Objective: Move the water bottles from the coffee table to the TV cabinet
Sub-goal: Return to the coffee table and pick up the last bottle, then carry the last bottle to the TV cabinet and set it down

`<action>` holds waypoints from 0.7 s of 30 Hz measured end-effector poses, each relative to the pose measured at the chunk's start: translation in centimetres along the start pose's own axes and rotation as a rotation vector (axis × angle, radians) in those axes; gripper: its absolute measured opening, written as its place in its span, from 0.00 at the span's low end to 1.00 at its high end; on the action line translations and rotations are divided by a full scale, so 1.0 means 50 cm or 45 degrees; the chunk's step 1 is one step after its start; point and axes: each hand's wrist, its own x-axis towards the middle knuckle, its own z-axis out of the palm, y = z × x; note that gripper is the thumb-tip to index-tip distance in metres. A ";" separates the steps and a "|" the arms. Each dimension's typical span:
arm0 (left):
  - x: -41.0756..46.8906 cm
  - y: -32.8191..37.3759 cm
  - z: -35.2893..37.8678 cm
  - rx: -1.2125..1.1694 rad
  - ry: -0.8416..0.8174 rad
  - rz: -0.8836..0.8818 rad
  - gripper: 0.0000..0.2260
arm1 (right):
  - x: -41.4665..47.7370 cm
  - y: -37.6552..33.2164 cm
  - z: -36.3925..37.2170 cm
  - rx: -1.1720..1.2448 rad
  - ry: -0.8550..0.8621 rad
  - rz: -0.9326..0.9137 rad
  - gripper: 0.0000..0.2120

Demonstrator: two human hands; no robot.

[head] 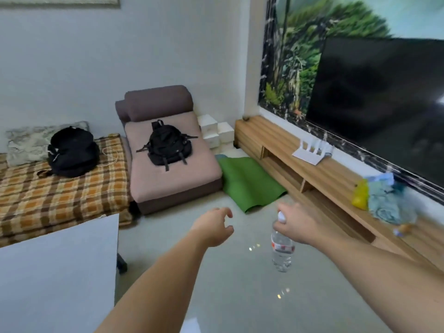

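Observation:
A clear water bottle (282,251) with a white cap and a red-and-white label hangs upright over the pale floor. My right hand (298,223) grips it by the neck, just left of the long wooden TV cabinet (319,179). My left hand (216,227) is stretched out beside it with the fingers spread and nothing in it. A corner of the white coffee table (60,267) shows at the lower left. No other bottle shows on that corner.
A black TV (384,104) hangs above the cabinet. On the cabinet top lie a white router (312,152), a yellow bag (360,194) and blue cloth (384,200). A green mat (249,181) lies on the floor. Two black backpacks (168,143) rest on the sofa seats.

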 end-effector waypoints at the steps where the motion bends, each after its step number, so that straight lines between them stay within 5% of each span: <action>1: 0.006 0.050 0.021 0.021 -0.032 0.060 0.17 | -0.034 0.045 -0.008 0.005 0.007 0.071 0.11; 7: 0.052 0.389 0.151 0.050 -0.165 0.466 0.17 | -0.271 0.319 -0.067 0.051 0.050 0.388 0.17; 13: 0.005 0.684 0.307 0.143 -0.358 0.892 0.17 | -0.534 0.497 -0.074 0.065 0.073 0.769 0.12; 21: -0.083 0.863 0.505 0.073 -0.587 0.996 0.21 | -0.843 0.587 -0.031 0.086 0.159 1.430 0.06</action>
